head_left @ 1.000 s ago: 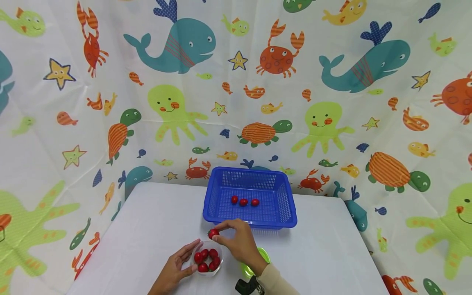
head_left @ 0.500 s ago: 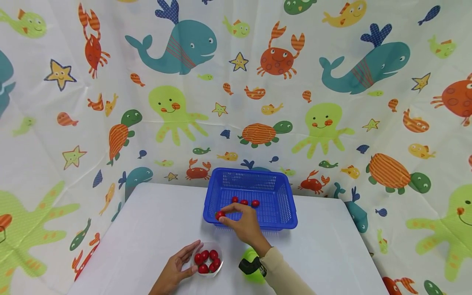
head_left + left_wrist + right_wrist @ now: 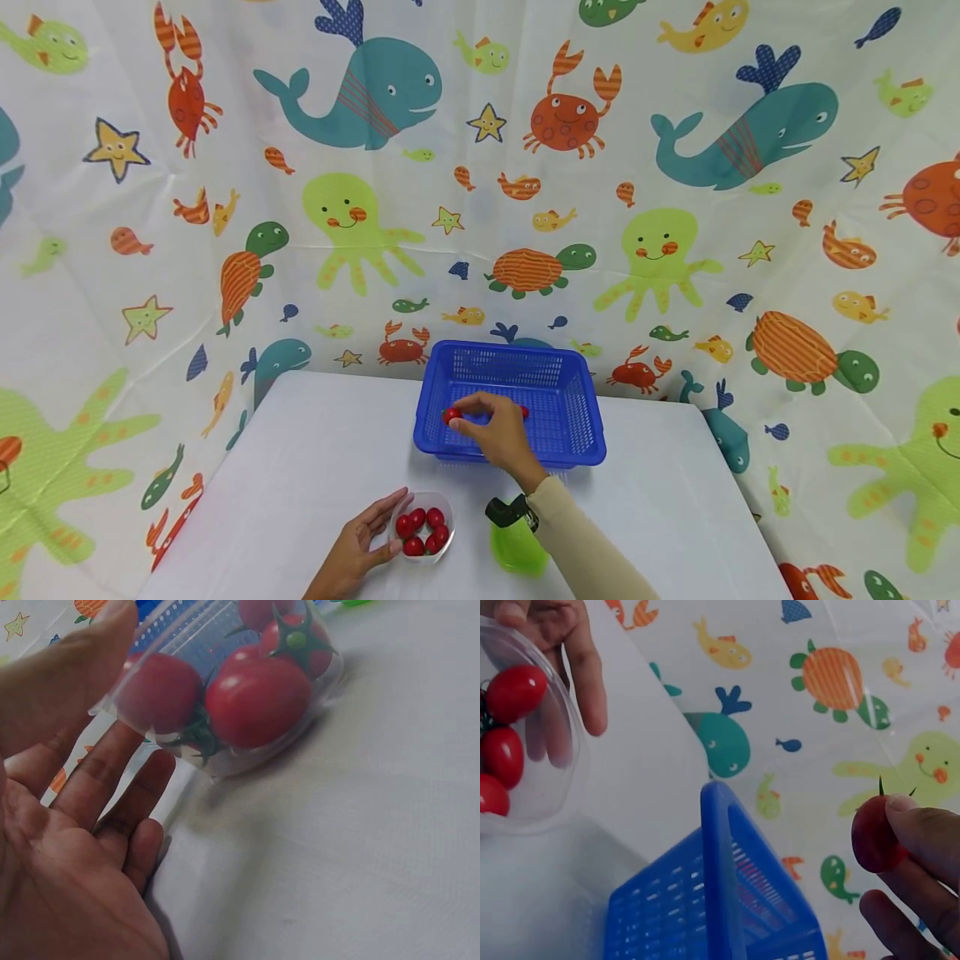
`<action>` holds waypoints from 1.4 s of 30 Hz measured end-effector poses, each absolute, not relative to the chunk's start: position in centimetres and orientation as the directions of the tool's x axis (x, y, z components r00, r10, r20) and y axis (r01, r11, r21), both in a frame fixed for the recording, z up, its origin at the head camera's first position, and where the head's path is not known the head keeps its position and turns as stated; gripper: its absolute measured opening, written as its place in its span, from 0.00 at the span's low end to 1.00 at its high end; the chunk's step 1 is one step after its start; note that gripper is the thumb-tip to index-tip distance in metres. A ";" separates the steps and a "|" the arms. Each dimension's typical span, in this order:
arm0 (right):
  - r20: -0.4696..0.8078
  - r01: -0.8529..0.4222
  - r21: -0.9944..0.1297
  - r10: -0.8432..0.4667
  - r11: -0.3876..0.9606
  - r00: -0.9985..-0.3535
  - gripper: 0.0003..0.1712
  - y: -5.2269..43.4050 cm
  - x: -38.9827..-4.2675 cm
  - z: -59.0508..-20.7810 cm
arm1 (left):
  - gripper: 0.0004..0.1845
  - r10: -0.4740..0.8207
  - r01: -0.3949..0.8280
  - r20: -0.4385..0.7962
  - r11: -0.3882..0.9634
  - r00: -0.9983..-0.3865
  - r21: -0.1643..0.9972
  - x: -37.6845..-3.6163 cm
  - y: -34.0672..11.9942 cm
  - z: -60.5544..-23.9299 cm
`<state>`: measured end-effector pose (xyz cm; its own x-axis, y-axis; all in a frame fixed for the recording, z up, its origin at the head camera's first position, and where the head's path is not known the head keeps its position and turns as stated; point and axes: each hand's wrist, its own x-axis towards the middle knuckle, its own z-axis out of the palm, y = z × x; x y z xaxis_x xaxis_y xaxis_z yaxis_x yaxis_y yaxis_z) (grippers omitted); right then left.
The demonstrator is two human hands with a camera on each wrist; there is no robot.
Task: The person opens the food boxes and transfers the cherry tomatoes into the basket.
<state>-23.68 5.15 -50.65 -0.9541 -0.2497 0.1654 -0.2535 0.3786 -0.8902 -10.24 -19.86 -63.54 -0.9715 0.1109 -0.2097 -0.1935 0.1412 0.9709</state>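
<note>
Sea-creature curtains wall off my white desk [image 3: 315, 450], where a blue mesh basket [image 3: 577, 408] sits at the far edge to catch fruit. Nearer me, my left hand [image 3: 352, 554] lies flat-fingered against a clear plastic tub [image 3: 442, 512] of cherry tomatoes [image 3: 420, 532], apparently steadying it. My right hand [image 3: 495, 433] pinches one cherry tomato [image 3: 452, 415] over the basket's left side.

I'm working in a staged recording booth: a sea-creature curtain [image 3: 525, 167] is walling in my white table [image 3: 300, 450].
</note>
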 end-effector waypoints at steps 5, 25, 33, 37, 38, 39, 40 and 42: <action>0.148 -0.239 -0.878 -0.240 0.414 -0.959 0.15 4.9 -24.9 -50.7 | 0.34 0.125 -0.192 -0.206 0.110 -0.971 0.975 -10.2 -20.1 -63.6; 0.065 -0.198 -0.857 -0.280 0.477 -0.958 0.12 3.8 -29.7 -51.7 | 0.34 0.114 -0.194 -0.209 0.130 -0.971 0.972 -10.0 -20.0 -63.6; 0.045 -0.203 -0.830 -0.301 0.519 -0.953 0.12 3.9 -31.6 -52.8 | 0.33 0.122 -0.192 -0.207 0.127 -0.971 0.973 -10.2 -20.0 -63.8; 0.024 -0.188 -0.825 -0.298 0.533 -0.954 0.12 4.0 -32.5 -53.3 | 0.33 0.117 -0.195 -0.211 0.133 -0.970 0.972 -10.1 -20.0 -63.7; 0.018 -0.181 -0.824 -0.295 0.537 -0.955 0.12 4.0 -32.7 -53.4 | 0.33 0.116 -0.197 -0.213 0.136 -0.970 0.971 -10.1 -20.0 -63.7; 0.011 -0.176 -0.821 -0.293 0.543 -0.956 0.12 4.1 -32.9 -53.6 | 0.33 0.116 -0.197 -0.214 0.139 -0.970 0.971 -10.1 -20.0 -63.6; 0.009 -0.175 -0.818 -0.292 0.547 -0.956 0.12 4.1 -33.2 -53.8 | 0.33 0.115 -0.198 -0.215 0.139 -0.970 0.970 -10.1 -20.0 -63.6; 0.002 -0.173 -0.811 -0.293 0.559 -0.956 0.12 4.1 -33.6 -54.1 | 0.33 0.118 -0.199 -0.215 0.132 -0.970 0.971 -10.1 -19.9 -63.5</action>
<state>-33.60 4.14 -54.07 -0.9561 -0.2930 0.0023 -0.1733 0.5594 -0.8106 -10.09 -19.93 -63.54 -0.9696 0.1178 -0.2145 -0.1989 0.1318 0.9711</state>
